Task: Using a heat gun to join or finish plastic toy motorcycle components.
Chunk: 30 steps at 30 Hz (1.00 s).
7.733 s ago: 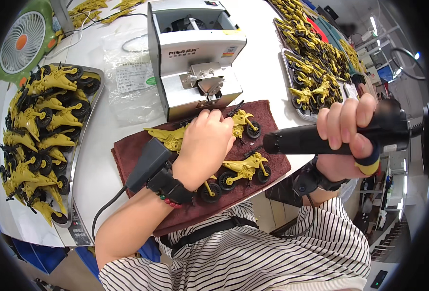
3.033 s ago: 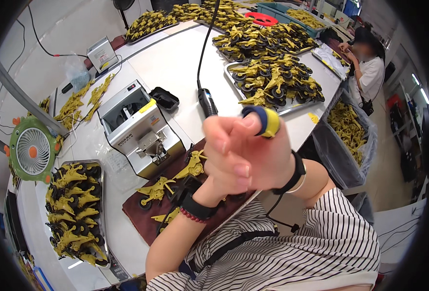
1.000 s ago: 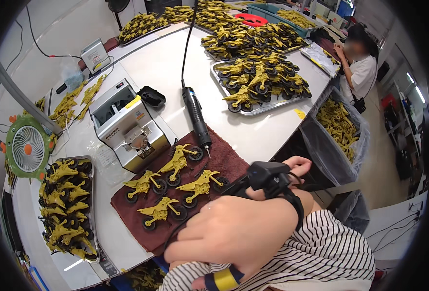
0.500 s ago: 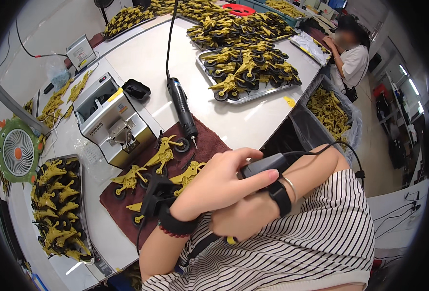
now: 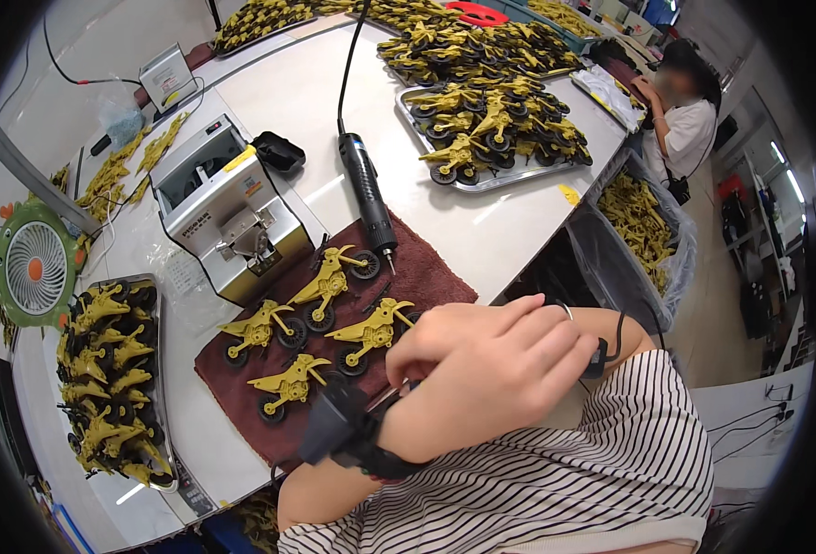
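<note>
My left hand (image 5: 505, 374) lies across my right wrist, fingers curled over the black wrist device (image 5: 596, 358), which shows by the fingertips. Beneath and behind it, my right hand (image 5: 419, 340) is mostly hidden. Its visible fingers are curled, and a thin metallic piece sticks out beside them, too covered to name. Another black device (image 5: 342, 420) is strapped to my left wrist. Several yellow toy motorbikes with black wheels, one of them this toy motorbike (image 5: 290, 383), rest on the brown cloth (image 5: 445, 277) just left of the hands. A black electric screwdriver (image 5: 366, 198) hangs by its cord, tip over the cloth.
A silver screw feeder (image 5: 233, 231) stands behind the cloth. Metal trays of yellow toys sit left (image 5: 170, 452) and at the back (image 5: 510, 183). A green fan (image 5: 34, 268) is far left. Right of the table stands a lined bin (image 5: 671, 249); a person (image 5: 685, 129) sits beyond.
My left hand has shifted right and turned palm-down over my right wrist. My right hand has moved up and left, behind it. The whole view has shifted slightly, uncovering more toys.
</note>
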Available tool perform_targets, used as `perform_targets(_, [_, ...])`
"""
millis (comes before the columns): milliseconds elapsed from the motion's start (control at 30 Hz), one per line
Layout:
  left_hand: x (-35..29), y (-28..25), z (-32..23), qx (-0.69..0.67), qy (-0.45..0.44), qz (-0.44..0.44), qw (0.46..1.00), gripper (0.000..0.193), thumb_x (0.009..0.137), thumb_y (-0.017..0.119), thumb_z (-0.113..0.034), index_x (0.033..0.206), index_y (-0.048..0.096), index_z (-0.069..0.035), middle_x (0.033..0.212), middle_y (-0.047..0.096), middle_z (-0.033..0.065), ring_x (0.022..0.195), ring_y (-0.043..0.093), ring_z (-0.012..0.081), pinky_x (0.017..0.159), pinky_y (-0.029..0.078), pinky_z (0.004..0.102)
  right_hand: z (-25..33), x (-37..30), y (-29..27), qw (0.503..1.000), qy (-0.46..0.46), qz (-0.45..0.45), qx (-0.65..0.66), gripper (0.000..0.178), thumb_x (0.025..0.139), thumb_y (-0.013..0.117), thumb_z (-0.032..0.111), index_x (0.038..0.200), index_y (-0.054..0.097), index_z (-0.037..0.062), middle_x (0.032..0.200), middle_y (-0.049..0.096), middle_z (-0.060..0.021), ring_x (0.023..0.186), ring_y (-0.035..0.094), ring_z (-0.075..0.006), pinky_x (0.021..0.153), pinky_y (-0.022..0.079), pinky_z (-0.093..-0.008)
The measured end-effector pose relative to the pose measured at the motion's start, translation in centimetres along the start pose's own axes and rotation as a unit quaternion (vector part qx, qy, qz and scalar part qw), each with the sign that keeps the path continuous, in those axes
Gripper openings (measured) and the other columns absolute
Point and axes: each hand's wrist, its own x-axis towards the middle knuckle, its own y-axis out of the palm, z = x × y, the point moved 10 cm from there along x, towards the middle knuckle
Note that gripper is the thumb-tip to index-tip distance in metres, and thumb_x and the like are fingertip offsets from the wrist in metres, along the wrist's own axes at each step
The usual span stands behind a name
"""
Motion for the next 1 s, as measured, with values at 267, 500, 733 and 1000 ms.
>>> perform_targets(267, [-1.4,-4.2,5.3,0.01,-0.214,-0.031,0.976,0.055,0.063,0.077,-0.028,0.11,0.057,-0.007,0.11,0.054,0.01,0.101,0.052,0.0299,0.094,0.039,0.045,-4.6,1.3,-4.3,0.981,0.144,-0.122,-0.048,0.018,0.073,0.057,0.019,0.083,0.058,0.0037,0.077,0.059,-0.0089,0.07,0.058,-0.0244,0.058,0.046,-0.0379])
perform_targets(500, [-9.2,-10.6,7.5,0.255,-0.324,-0.003,0.911,0.024,0.074,0.069,-0.022,0.092,0.062,-0.009,0.086,0.06,0.0035,0.084,0.057,0.0202,0.093,0.036,0.043,-18.0,4.6,-7.6,0.93,0.338,-0.144,-0.005,0.077,0.07,0.067,0.058,0.108,0.054,-0.0069,0.077,0.063,-0.0163,0.073,0.063,-0.0248,0.066,0.049,-0.0322])
perform_targets(733, [-13.8,-15.1,9.0,0.425,-0.38,0.025,0.821,0.017,0.074,0.068,-0.018,0.085,0.061,-0.008,0.082,0.059,0.003,0.079,0.056,0.0197,0.094,0.036,0.0432,-20.5,8.8,-4.8,0.913,0.4,0.016,-0.079,0.065,0.068,0.066,0.047,0.098,0.053,-0.0087,0.085,0.062,-0.0254,0.078,0.062,-0.0352,0.069,0.049,-0.0401])
perform_targets(1000, [-13.8,-14.9,8.6,0.385,-0.379,0.056,0.84,0.014,0.073,0.067,-0.017,0.081,0.06,-0.008,0.079,0.06,0.004,0.078,0.057,0.0213,0.091,0.037,0.0414,-19.6,7.7,-6.1,0.802,0.265,-0.287,0.451,0.035,0.073,0.06,0.008,0.104,0.051,-0.0025,0.078,0.059,-0.0087,0.068,0.059,-0.0168,0.061,0.049,-0.0295])
